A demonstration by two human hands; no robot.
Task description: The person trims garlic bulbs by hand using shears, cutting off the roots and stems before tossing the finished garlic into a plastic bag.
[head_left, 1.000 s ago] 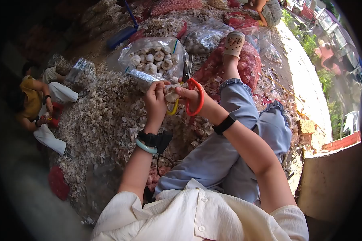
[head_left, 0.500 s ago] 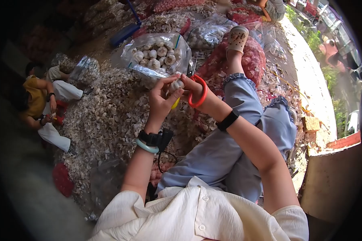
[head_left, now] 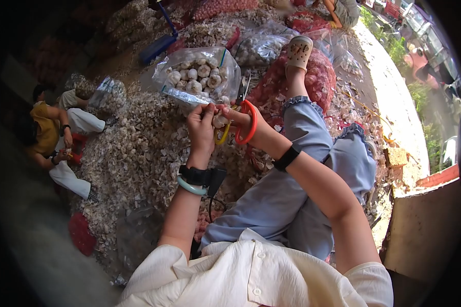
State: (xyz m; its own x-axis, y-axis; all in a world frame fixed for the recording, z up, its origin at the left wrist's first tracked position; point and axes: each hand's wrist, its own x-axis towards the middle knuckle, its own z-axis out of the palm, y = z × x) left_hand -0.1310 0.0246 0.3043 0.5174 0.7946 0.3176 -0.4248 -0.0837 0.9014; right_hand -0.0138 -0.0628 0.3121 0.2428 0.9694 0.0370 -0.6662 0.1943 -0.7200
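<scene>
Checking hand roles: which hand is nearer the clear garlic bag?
Left. The left hand, gripping a bulb, sits just below the bag; the right hand, holding scissors, is farther right.

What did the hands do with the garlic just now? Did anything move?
Half a second ago the left hand had its fingers spread around the garlic bulb. Now they are curled shut on it again, and both hands sit a little lower. The right hand kept its grip in the scissors, close against the bulb. The clear bag of garlic behind them and the person sitting at the left stayed put.
</scene>
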